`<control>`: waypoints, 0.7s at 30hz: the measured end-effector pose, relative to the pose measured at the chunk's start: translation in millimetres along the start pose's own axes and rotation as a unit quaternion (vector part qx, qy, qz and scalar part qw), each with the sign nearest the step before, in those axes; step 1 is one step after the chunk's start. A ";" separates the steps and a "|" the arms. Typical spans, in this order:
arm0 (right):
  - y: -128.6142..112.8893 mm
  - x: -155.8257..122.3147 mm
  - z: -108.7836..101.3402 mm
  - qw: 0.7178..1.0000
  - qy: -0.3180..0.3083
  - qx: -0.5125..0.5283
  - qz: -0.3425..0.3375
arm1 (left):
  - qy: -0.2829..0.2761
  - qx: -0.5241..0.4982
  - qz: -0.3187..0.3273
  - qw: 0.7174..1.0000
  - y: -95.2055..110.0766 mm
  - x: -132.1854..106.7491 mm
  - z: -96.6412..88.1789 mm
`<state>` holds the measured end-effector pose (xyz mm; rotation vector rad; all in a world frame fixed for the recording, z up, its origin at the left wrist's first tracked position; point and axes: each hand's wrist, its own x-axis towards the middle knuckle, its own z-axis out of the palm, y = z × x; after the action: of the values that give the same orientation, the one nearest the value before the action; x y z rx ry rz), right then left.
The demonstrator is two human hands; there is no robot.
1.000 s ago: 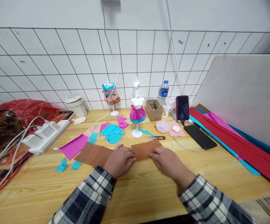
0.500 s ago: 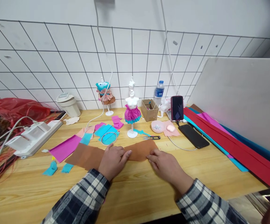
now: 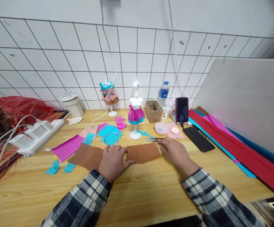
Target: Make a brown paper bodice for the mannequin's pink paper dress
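Observation:
A long brown strip of crepe paper [image 3: 141,153] lies across the table in front of me, its middle covered by my left hand [image 3: 113,162]. That hand rests on the strip with fingers spread and the thumb apart. At the strip's right end, my right hand [image 3: 173,153] has its fingers closed at the upper corner. Just beyond those fingertips are small thread snips [image 3: 154,139], partly hidden. Behind the strip stands a white mini dress form [image 3: 136,103] in a magenta and blue ruffled skirt [image 3: 136,115]. A round hoop [image 3: 111,138] lies on blue paper pieces [image 3: 108,131].
A second dressed form [image 3: 109,96], a small cardboard box [image 3: 153,112] and a water bottle [image 3: 163,93] stand at the back. Beads fill a pink dish [image 3: 162,128]. Phones [image 3: 181,109] and red paper strips [image 3: 234,142] lie right; a power strip [image 3: 42,135] lies left.
My right hand has moved up and away along the strip's right edge to its upper corner. My left hand's fingers have spread, the strip lies flatter, and the view has shifted slightly.

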<state>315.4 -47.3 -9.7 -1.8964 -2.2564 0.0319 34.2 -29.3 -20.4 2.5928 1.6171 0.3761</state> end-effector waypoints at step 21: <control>-44.6 13.3 24.5 0.984 0.001 0.056 -0.172 | 0.014 0.011 -0.033 0.999 -0.8 -4.6 -3.5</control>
<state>265.9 -39.7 -25.7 -1.4311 -2.4905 0.1035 30.7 -33.3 -17.9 2.5536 1.7194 0.3962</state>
